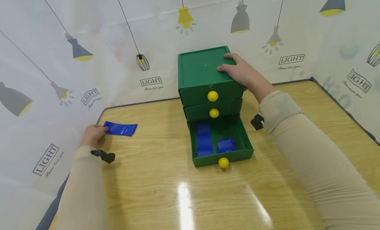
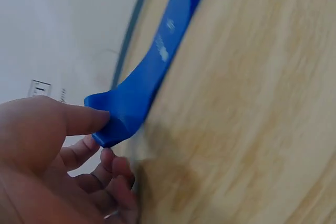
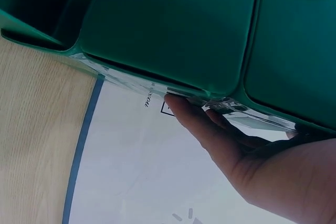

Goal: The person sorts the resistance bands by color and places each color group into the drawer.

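At the table's left side, my left hand (image 1: 93, 135) pinches one end of a blue resistance band (image 1: 121, 128) between thumb and fingers. Pale print marks the flat band, which stretches away from the fingertips in the left wrist view. My right hand (image 1: 241, 71) rests on the right edge of a green drawer cabinet (image 1: 205, 70). Some of its fingers lie on the top, while others extend along the side in the right wrist view. Pulled out at the bottom, the drawer (image 1: 234, 127) holds a long blue band (image 1: 204, 139) and a shorter, folded blue one (image 1: 226, 146).
Two upper drawers with yellow knobs (image 1: 212, 96) are closed. The lowest drawer's yellow knob (image 1: 223, 162) juts toward me over the wooden table (image 1: 148, 183). A lamp-printed white backdrop (image 1: 118, 75) stands behind the cabinet and along both sides.
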Action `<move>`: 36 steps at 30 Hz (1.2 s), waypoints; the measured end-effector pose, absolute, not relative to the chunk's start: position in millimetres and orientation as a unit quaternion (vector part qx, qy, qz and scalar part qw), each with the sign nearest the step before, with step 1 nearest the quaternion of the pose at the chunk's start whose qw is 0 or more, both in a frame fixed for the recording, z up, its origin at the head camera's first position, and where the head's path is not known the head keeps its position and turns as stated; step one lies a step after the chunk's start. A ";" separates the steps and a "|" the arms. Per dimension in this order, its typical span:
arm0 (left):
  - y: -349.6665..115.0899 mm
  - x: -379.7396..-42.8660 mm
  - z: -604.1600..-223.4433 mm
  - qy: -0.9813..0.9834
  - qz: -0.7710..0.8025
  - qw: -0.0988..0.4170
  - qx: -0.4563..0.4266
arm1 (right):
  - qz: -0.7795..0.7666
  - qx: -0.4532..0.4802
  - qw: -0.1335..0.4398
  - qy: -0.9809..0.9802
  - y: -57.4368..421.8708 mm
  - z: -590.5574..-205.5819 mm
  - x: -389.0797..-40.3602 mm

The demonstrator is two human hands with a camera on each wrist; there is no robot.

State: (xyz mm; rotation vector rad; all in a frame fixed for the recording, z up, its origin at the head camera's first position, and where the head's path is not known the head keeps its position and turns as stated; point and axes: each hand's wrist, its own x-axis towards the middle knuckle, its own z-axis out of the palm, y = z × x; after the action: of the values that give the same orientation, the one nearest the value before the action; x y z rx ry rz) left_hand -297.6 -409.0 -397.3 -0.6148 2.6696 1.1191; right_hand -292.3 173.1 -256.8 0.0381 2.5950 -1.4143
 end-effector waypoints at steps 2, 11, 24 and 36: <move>-406.9 -289.4 -389.7 0.879 0.421 0.070 -0.212 | -0.475 0.010 0.094 0.875 171.6 -257.2 -293.4; -369.8 -263.1 -332.2 0.912 0.378 -0.031 -0.158 | -0.492 0.009 0.096 0.865 175.3 -259.5 -292.9; -278.6 -215.5 -256.0 0.913 0.392 -0.097 -0.059 | -0.486 0.009 0.104 0.868 170.7 -254.9 -291.6; -178.9 -166.9 -227.5 0.877 0.463 -0.029 0.128 | -0.485 0.014 0.104 0.868 171.4 -255.8 -292.9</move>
State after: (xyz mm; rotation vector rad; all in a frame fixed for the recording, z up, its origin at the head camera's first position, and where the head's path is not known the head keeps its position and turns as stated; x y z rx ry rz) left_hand -166.9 -178.9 -227.5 0.4096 2.8068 1.4819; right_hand -292.9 171.4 -255.8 0.0399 2.5600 -1.4309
